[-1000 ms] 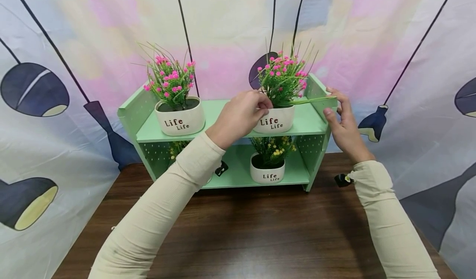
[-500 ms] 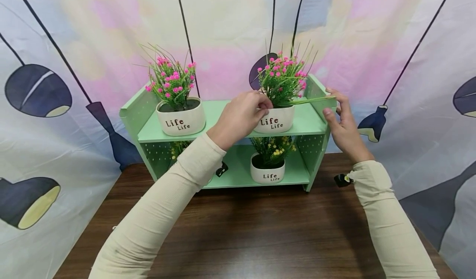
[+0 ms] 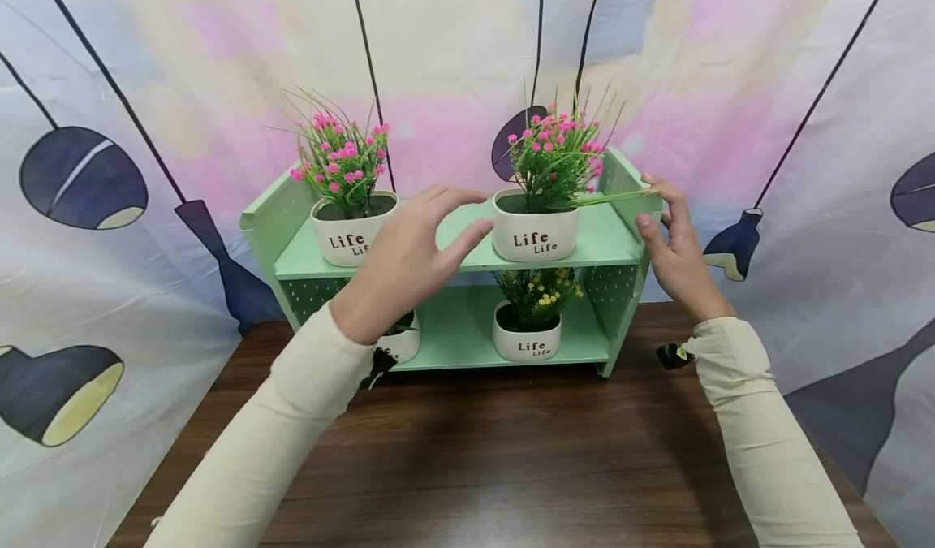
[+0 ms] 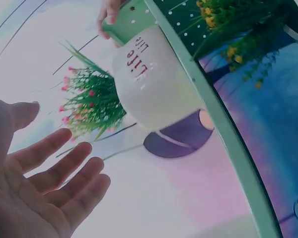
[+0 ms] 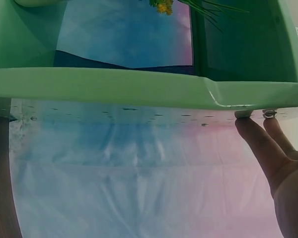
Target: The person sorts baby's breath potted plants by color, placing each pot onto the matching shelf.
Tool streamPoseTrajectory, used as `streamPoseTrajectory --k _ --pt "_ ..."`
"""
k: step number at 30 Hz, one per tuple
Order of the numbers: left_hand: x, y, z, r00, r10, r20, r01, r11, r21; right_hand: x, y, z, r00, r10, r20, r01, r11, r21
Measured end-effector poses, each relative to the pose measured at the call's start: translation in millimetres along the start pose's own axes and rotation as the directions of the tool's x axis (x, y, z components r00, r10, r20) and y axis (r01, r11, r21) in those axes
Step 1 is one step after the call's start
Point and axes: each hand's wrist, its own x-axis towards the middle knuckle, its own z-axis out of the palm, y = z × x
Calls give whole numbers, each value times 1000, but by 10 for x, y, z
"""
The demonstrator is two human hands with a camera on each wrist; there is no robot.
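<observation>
My left hand (image 3: 409, 248) hovers before the top board of a green two-tier shelf (image 3: 456, 223), fingers spread and apart, holding nothing. Just right of its fingertips stands a white oval pot (image 3: 536, 235) with pink flowers and grass; one long blade bends right to the side panel. The palm and fingers (image 4: 64, 168) also show in the left wrist view, apart from that pot. My right hand (image 3: 679, 248) touches the shelf's right side panel with extended fingers and thumb. In the right wrist view, its fingertips (image 5: 243, 119) meet the panel's outer face.
A second pink-flowered pot (image 3: 343, 227) stands top left, partly behind my left hand. Below are a yellow-flowered pot (image 3: 527, 341) and another white pot (image 3: 400, 345), mostly hidden by the left forearm. The shelf stands on a dark wooden table (image 3: 504, 450) before a patterned cloth (image 3: 453, 53).
My left hand has let go at the right pink-flowered pot's rim and moved left, its fingers opening out. The right hand stays at the side panel.
</observation>
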Motion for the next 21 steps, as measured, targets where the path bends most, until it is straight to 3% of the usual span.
streamPoseTrajectory --k 8,14,17,21 --pt "-576 -81 -108 997 35 -74 -29 996 86 -8 -16 2 1000 1 -2 -1 1000 1" --pt "-950 -179 -73 988 75 -133 -52 985 165 -26 -10 7 1000 -9 -11 9 1000 4" --pt "-1142 -240 -3 991 53 -123 -28 979 200 -33 -10 19 1000 -14 -11 14 1000 13" --pt "-1423 -337 106 994 -27 -107 51 972 231 -26 -19 38 1000 -14 1 14 1000 17"
